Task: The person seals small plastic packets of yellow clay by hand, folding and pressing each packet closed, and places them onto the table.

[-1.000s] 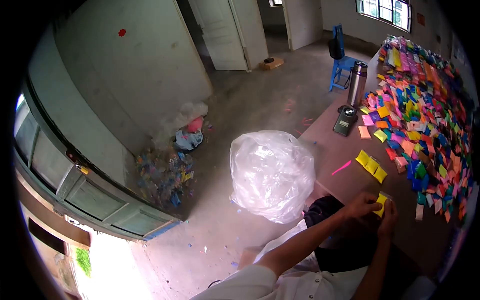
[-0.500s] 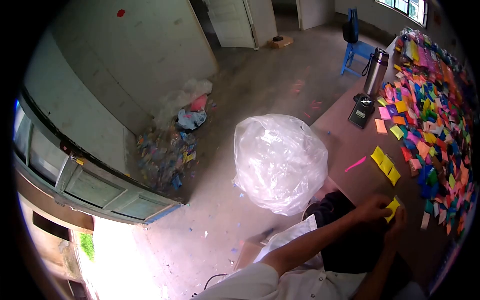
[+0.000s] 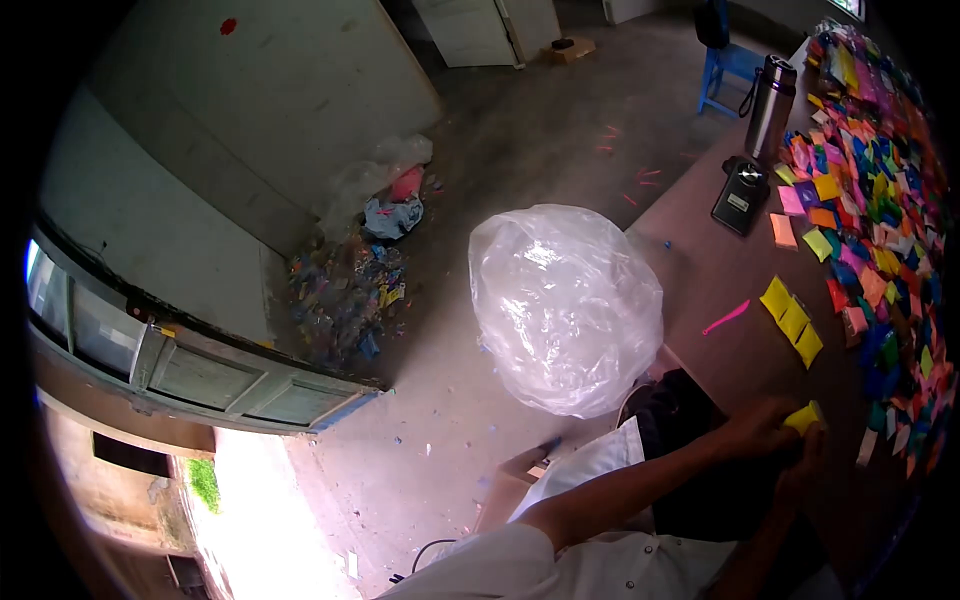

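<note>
A small yellow packet point(image 3: 803, 417) is held between my two hands at the table's near side. My left hand point(image 3: 762, 430) pinches it from the left, fingers closed. Beneath and to the right, my right hand point(image 3: 803, 462) grips its other side; part of the packet is hidden by the fingers. Just beyond my hands, a joined strip of yellow packets point(image 3: 791, 322) lies flat on the brown table point(image 3: 690, 265). To the left of that strip is a thin pink plastic tool point(image 3: 726, 318).
Many coloured packets point(image 3: 880, 230) cover the table's right side. A steel flask point(image 3: 771, 110) stands behind a black device point(image 3: 741, 196). A big clear plastic bag point(image 3: 565, 310) bulges beside the table. Farther off are a blue chair point(image 3: 728, 75) and a litter heap point(image 3: 350, 290).
The view has tilted, so the scene sits somewhat differently. In my hands the yellow packet has turned and shows less of its face. The strip and pink tool stay on the table.
</note>
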`<state>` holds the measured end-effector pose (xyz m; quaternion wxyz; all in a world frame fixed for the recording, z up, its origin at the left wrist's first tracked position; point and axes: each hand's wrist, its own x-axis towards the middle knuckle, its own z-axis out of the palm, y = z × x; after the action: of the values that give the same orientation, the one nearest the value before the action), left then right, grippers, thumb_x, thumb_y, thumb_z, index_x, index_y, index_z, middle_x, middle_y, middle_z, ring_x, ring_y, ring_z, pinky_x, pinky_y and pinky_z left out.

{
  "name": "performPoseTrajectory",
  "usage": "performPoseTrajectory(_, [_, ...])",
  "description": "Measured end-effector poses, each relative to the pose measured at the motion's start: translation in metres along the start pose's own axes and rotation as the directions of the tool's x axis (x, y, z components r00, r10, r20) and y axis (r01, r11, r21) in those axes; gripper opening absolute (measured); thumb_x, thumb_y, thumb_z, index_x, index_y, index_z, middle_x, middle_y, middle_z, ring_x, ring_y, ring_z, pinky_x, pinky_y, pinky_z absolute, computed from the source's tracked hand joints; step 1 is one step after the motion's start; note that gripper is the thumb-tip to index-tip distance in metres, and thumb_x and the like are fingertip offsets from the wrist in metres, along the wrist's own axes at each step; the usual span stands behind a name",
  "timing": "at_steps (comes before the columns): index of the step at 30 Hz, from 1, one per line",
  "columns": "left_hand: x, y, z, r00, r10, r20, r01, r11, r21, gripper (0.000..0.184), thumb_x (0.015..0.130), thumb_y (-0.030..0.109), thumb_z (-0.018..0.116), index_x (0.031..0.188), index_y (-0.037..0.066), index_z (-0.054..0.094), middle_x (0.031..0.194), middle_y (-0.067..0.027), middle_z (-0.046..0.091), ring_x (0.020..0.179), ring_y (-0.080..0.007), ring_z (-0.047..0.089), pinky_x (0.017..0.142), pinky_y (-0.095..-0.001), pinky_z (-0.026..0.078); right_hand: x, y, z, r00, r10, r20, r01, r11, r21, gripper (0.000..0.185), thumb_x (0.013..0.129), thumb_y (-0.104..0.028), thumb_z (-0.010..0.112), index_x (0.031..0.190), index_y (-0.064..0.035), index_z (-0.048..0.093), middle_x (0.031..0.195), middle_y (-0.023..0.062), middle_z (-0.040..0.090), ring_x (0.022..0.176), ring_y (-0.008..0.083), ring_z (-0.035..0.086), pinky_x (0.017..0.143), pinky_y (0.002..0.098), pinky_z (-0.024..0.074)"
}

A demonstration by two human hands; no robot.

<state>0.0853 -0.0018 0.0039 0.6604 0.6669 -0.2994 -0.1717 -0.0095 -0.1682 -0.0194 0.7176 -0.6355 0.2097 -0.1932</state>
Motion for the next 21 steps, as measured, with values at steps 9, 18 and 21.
performPoseTrajectory(9, [-0.005,0.022,-0.008,0.998,0.015,0.063,-0.014,1.0,-0.014,0.035,0.088,0.02,0.075,0.116,0.0,0.067,0.103,-0.02,0.074,0.094,-0.0333,0.074,0.081,-0.0427,0.057,-0.009,-0.024,0.016,0.995,0.002,-0.101,-0.009,0.998,-0.066,0.045,0.108,-0.035,0.056,0.139,-0.0022,0.058,0.13,0.0176,0.061,0.114,0.0282,0.064,0.099,0.0405,0.0536])
performPoseTrajectory(18, [-0.005,0.018,-0.013,0.979,-0.132,0.154,0.133,0.991,0.009,0.029,0.093,0.025,0.075,0.11,0.003,0.07,0.099,-0.0179,0.075,0.093,-0.0263,0.075,0.081,-0.0404,0.057,-0.01,-0.006,0.009,0.959,-0.281,-0.026,0.249,0.887,-0.389,0.021,0.106,-0.016,0.06,0.118,-0.0014,0.068,0.113,0.0098,0.068,0.104,0.0179,0.064,0.093,0.0355,0.052])
performPoseTrajectory(21, [-0.003,0.022,-0.013,0.979,-0.091,0.185,0.082,0.995,0.055,0.031,0.093,0.024,0.076,0.113,0.001,0.069,0.101,-0.0145,0.075,0.092,-0.0232,0.074,0.081,-0.0382,0.057,-0.013,-0.021,0.027,0.992,-0.111,-0.067,0.104,0.99,-0.099,0.019,0.105,-0.015,0.061,0.116,-0.0013,0.069,0.107,0.0061,0.07,0.1,0.0133,0.065,0.089,0.0305,0.0528])
